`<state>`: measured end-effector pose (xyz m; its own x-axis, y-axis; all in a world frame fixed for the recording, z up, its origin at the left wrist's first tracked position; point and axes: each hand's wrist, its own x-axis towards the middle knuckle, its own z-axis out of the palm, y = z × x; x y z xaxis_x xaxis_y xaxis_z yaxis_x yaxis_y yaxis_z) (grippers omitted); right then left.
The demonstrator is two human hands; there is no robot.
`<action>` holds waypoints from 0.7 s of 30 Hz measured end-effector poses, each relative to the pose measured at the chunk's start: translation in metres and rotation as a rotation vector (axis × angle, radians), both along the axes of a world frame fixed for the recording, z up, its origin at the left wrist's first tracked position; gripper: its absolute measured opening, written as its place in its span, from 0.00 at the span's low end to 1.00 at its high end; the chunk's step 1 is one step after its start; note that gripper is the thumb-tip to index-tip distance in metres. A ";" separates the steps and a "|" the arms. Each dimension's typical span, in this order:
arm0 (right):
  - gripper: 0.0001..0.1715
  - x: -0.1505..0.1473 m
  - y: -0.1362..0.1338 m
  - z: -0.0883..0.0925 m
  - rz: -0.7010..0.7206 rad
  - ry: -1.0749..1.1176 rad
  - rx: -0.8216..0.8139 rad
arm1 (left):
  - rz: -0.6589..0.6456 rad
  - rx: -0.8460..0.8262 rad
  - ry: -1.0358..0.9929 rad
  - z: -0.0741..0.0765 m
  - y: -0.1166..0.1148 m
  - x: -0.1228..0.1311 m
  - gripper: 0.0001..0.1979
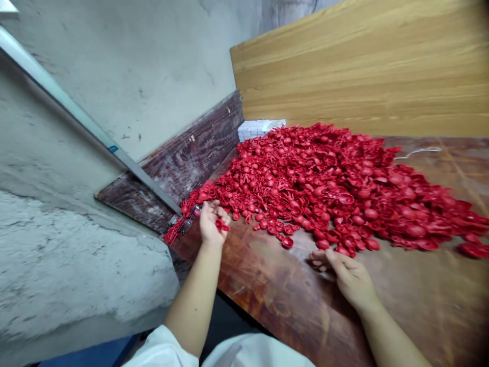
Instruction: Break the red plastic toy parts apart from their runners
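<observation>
A large heap of small red plastic pieces [305, 173], many shaped like round cups or shells, covers much of the wooden table [278, 285]. My left hand [212, 223] is turned palm up at the heap's left end. A few small red plastic pieces [221, 225] lie in its palm, with the fingers curled around them. Close to the heap's front edge, my right hand [347, 275] hovers low over or rests on the tabletop; which one I cannot tell. Its thumb and fingers are apart, and nothing shows between them.
A yellow wood-grain board [359, 71] stands behind the heap. White stacked blocks or boxes [260, 128] sit in the far corner. A metal bar [87, 125] slants down to the table's left edge. A white cord [418, 151] lies at the right.
</observation>
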<state>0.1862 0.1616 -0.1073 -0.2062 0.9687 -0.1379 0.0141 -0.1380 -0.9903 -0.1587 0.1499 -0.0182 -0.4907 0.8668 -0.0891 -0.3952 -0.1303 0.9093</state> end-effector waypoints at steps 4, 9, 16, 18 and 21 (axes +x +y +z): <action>0.28 -0.002 -0.001 0.001 0.015 -0.006 -0.015 | 0.067 0.041 -0.427 -0.006 -0.009 -0.017 0.21; 0.27 -0.003 -0.004 -0.006 -0.222 -0.150 0.103 | -0.126 -0.133 -0.585 -0.041 -0.027 0.043 0.18; 0.20 0.009 0.001 -0.002 -0.505 -0.567 0.486 | -0.416 -0.332 -0.734 -0.048 -0.043 0.098 0.17; 0.19 0.009 0.002 -0.001 -0.448 -0.632 0.506 | -0.458 -0.397 -0.481 -0.049 -0.045 0.105 0.18; 0.19 0.004 0.001 0.001 -0.349 -0.679 0.544 | -0.463 -0.449 -0.128 -0.054 -0.047 0.113 0.20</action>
